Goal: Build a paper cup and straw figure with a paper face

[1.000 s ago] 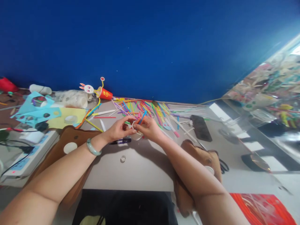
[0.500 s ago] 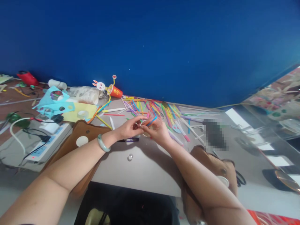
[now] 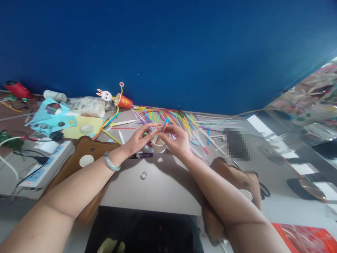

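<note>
A small paper cup (image 3: pixel 159 147) sits between my hands over the table, its open mouth turned up toward me. Blue and orange pipe cleaners (image 3: pixel 164 125) cross at the rim and rise above it. My left hand (image 3: pixel 140 139) is closed at the cup's left side, fingertips at the rim and the orange stem. On the other side, my right hand (image 3: pixel 178 141) pinches the pipe cleaners against the rim with thumb and fingers. Its far fingers are partly hidden. Below the cup lies a small clear round piece (image 3: pixel 143 175); a dark purple pen-like item (image 3: pixel 141 155) lies by my left wrist.
Many coloured pipe cleaners (image 3: pixel 184 121) spread along the blue wall. A red cup with a rabbit face (image 3: pixel 124 101) stands behind left. Stacked paper cups (image 3: pixel 96 109), blue cut-out sheet (image 3: pixel 50 117), power strip (image 3: pixel 48 163) and brown felt pieces (image 3: pixel 98 154) flank my arms.
My hands have parted slightly, and the paper cup's mouth now shows between them. The pipe cleaners stand more upright at its rim. The whole view has shifted a little.
</note>
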Tool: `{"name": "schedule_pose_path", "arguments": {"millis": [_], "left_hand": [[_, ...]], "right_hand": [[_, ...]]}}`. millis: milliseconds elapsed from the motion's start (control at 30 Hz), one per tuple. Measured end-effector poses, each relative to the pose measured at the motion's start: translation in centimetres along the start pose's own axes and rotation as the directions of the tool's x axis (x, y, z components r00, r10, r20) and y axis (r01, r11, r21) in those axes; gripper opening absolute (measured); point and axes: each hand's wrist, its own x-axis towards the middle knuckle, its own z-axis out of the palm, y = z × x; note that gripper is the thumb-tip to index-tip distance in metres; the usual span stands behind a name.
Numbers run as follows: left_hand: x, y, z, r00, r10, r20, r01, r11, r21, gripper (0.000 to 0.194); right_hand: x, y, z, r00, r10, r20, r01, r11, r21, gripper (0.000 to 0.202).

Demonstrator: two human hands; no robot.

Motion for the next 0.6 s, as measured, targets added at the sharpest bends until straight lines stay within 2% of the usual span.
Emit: {"name": "schedule_pose_path", "arguments": {"millis": [100,233,300,433,533,600], "left_hand": [[-0.1,-0.3,-0.1,0.998,0.012,0.059,-0.015,0.999,0.039,0.045],[-0.2,-0.6,0.0,0.995,-0.012,0.097,0.005,0.997,0.072,0.043],[-0.2,-0.4,0.0,0.996,-0.015,0.086,0.010,0.999,0.052,0.036],[0.0,0.4,0.1,1.000,0.028,0.013,-0.028,1.000,0.008,0.029],[0.1,0.7,0.1,0.998,0.047,-0.036,-0.045,0.998,0.041,0.030],[0.0,0.7,0.2,0.998,0.045,-0.031,-0.044,0.998,0.036,0.031]], "right_hand": [[0.1,0.2,-0.1,0.999,0.034,-0.039,-0.034,0.999,0.004,0.021],[0.0,0.2,-0.1,0.998,0.057,-0.031,-0.055,0.997,0.059,0.028],[0.1,0.1,-0.1,0.998,0.065,-0.023,-0.062,0.992,0.114,0.026],[0.3,0.0,-0.1,0.993,0.111,-0.028,-0.105,0.980,0.172,0.046],[0.3,0.1,-0.1,0.992,0.118,-0.040,-0.112,0.985,0.130,0.035],[0.2,0.3,-0.1,0.992,0.122,-0.031,-0.116,0.984,0.138,0.032]]}}
